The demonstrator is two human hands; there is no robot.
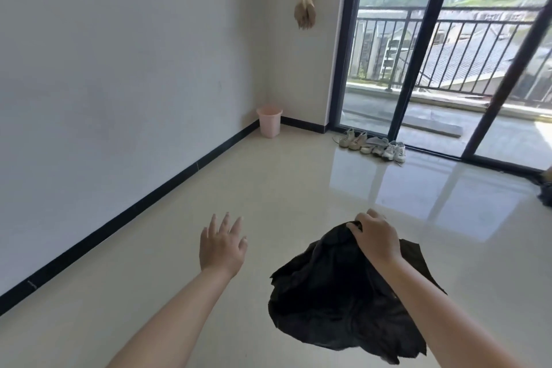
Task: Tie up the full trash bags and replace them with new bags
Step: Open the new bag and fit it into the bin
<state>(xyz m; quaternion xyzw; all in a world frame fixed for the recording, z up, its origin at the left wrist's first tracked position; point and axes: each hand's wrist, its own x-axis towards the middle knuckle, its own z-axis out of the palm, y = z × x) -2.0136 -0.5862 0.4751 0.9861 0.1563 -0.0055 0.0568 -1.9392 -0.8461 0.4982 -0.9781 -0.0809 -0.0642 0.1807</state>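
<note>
Your right hand gripped a black trash bag by a bunched fold at its top, fingers curled over the plastic, so that the rest of the bag hung loose and billowing below your forearm, clear of the floor. Held that way, it looked like a fresh, empty bag being carried rather than a full one: it showed no weight or bulge, only slack film. Your left hand was released, fingers spread and straight, holding nothing and reaching forward beside the bag, probably ready to help shake the bag's mouth apart.

The pink wastebasket stood well apart from you in the far corner, against the wall and its dark baseboard. I could not tell whether it already had a liner. By my reading, the bag was headed there, and the step in hand was the approach before lining it.

You stood over a glossy cream tiled floor that mirrored the daylight. Pale walls met at the corner, with a tied-back beige curtain hanging beside a dark-framed sliding glass door. A row of shoes sat on the floor just inside the door. Beyond the glass lay a balcony with a railing, rooftops and hills.
</note>
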